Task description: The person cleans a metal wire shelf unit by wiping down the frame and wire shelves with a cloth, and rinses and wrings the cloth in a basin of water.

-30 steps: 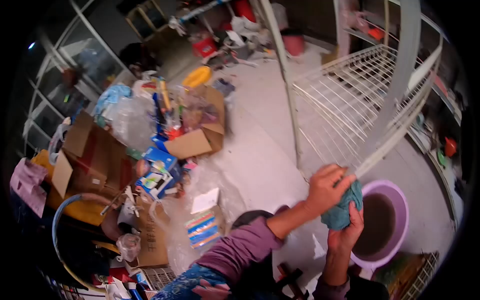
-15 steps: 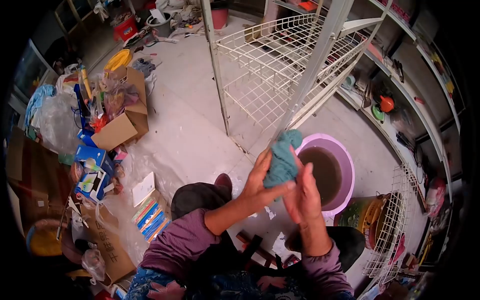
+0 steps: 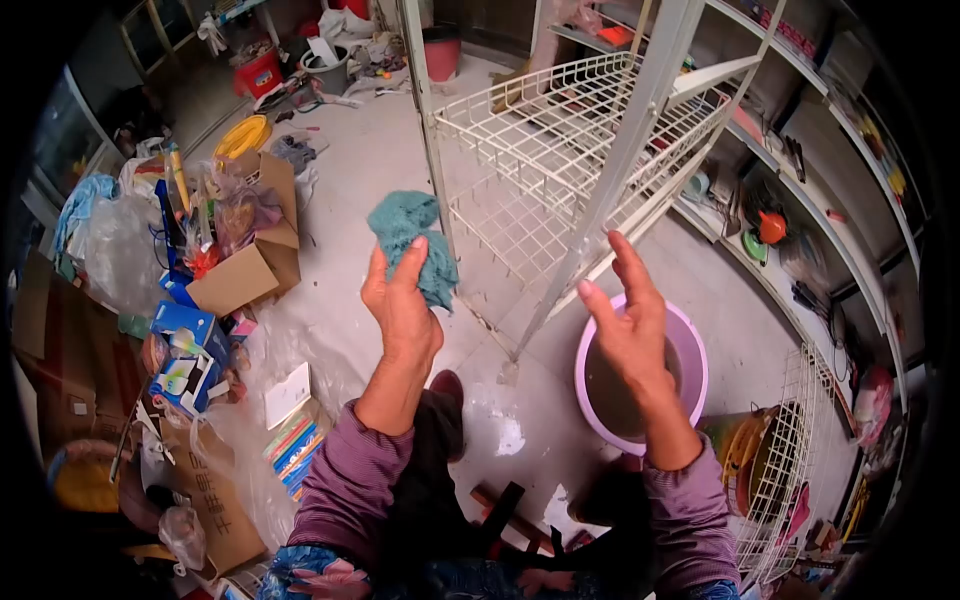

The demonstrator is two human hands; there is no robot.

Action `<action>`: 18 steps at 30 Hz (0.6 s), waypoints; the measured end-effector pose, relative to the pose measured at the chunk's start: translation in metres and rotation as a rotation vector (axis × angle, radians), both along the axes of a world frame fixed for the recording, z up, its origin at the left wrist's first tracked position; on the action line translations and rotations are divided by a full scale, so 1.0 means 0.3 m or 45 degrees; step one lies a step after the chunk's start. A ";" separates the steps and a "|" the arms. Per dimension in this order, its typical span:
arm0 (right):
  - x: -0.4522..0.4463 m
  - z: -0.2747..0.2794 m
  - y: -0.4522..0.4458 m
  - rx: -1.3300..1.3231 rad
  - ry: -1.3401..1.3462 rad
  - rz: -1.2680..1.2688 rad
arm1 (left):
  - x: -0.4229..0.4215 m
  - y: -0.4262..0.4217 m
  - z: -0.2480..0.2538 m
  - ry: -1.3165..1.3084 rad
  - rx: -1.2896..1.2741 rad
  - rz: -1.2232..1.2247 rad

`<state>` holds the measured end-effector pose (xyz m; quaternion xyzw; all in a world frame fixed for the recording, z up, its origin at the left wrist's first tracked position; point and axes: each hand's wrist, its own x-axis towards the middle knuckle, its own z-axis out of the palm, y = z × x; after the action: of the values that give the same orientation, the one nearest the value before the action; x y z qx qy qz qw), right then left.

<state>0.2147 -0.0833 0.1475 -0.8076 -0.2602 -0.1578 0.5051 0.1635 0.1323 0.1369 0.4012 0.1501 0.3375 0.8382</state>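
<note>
Over open floor (image 3: 348, 185), cloth (image 3: 404, 214) near rack post (image 3: 420, 95)

Single head-worn view, forward and steeply down.
The wide lens looks out over the hands (image 3: 402, 312), close below, with the floor (image 3: 340, 240) and wire-basket rack (image 3: 622, 150) farther out.

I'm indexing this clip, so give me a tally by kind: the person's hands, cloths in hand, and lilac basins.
Hands: 2, left hand and right hand
Cloths: 1, teal cloth in the left hand
Basins: 1, lilac basin
Total: 4
</note>
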 end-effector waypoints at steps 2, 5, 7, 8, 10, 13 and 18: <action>0.022 -0.024 0.078 0.119 -0.051 0.039 | 0.043 0.032 0.013 -0.052 0.218 0.165; 0.028 -0.030 0.167 0.337 0.148 0.097 | 0.119 0.090 -0.024 -0.002 0.891 0.423; 0.026 -0.046 0.198 0.443 0.366 0.103 | 0.169 0.103 0.002 -0.045 1.241 0.549; 0.036 -0.081 0.210 0.419 0.244 0.047 | 0.195 0.107 0.009 -0.086 1.581 0.673; 0.063 -0.128 0.225 0.348 -0.023 -0.060 | 0.261 0.136 -0.016 -0.093 1.772 0.684; 0.057 -0.138 0.221 0.366 -0.005 -0.082 | 0.349 0.214 -0.125 -0.086 1.972 0.639; 0.082 -0.183 0.216 0.373 -0.146 -0.056 | 0.330 0.291 -0.262 0.098 2.304 0.425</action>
<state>0.2394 -0.0186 0.0925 -0.7205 -0.2451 -0.2508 0.5982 0.2624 0.2196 0.0583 0.8879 -0.0875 0.4294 0.1397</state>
